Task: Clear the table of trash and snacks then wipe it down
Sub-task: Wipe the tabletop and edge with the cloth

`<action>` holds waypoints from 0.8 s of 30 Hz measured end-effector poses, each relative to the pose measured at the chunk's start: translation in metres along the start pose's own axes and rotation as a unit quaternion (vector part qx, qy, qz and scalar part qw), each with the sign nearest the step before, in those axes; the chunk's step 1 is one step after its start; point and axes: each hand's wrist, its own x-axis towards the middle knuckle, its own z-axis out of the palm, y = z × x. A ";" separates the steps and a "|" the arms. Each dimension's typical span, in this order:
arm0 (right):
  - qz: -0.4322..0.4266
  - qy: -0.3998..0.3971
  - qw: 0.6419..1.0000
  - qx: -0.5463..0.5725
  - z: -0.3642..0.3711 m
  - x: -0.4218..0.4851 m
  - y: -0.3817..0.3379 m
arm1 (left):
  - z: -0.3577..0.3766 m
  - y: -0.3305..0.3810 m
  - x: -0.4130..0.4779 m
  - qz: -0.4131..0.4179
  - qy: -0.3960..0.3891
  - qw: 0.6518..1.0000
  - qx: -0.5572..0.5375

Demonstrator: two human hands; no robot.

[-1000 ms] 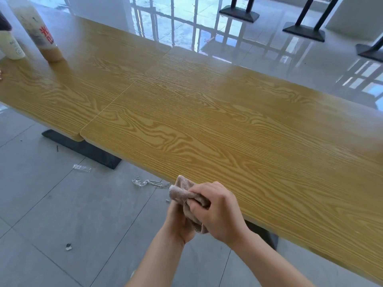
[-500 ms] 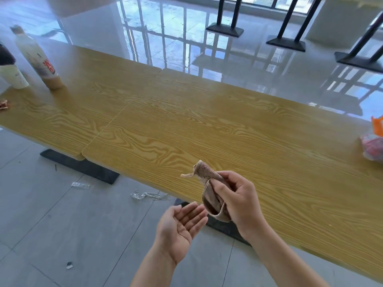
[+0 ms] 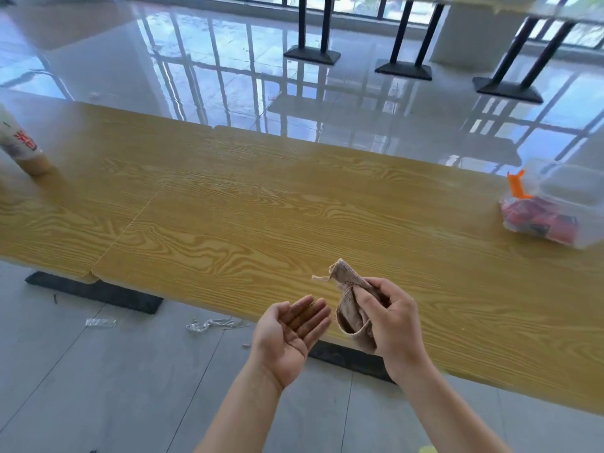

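Observation:
A long wooden table (image 3: 261,204) runs across the view. My right hand (image 3: 392,325) grips a crumpled brown cloth (image 3: 349,305) just above the table's near edge. My left hand (image 3: 291,338) is held palm up beside it, fingers apart, holding nothing. A clear plastic bag (image 3: 555,214) with red snack wrappers and an orange clip sits at the table's right end. A bottle with a red label (image 3: 23,148) stands at the far left.
Scraps of clear plastic (image 3: 212,323) and a small wrapper (image 3: 99,322) lie on the grey floor below the table's edge. Black table bases (image 3: 94,292) sit under the table. More black table legs (image 3: 312,55) stand on the glossy floor beyond.
My hands were together on the cloth; the left has let go and opened palm up, while the right keeps the cloth. The view swung right, revealing the plastic bag.

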 end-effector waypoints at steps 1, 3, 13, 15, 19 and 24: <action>0.004 0.005 1.000 0.001 -0.005 -0.002 0.000 | 0.004 -0.002 -0.001 0.000 -0.003 1.000 0.005; 0.008 0.013 1.000 0.009 -0.014 -0.006 -0.001 | 0.013 -0.008 -0.003 -0.001 -0.007 1.000 0.014; 0.023 0.144 0.989 -0.029 -0.058 -0.036 -0.008 | 0.056 -0.038 -0.004 -0.060 -0.039 0.993 0.096; 0.034 0.179 0.983 -0.010 -0.066 -0.050 -0.008 | 0.062 -0.048 -0.008 -0.085 -0.052 0.988 0.121; 0.063 0.248 0.966 0.029 -0.087 -0.082 -0.006 | 0.076 -0.080 -0.017 -0.130 -0.073 0.970 0.191; 0.077 0.322 0.943 0.023 -0.136 -0.126 0.008 | 0.084 -0.147 -0.030 -0.174 -0.086 0.947 0.256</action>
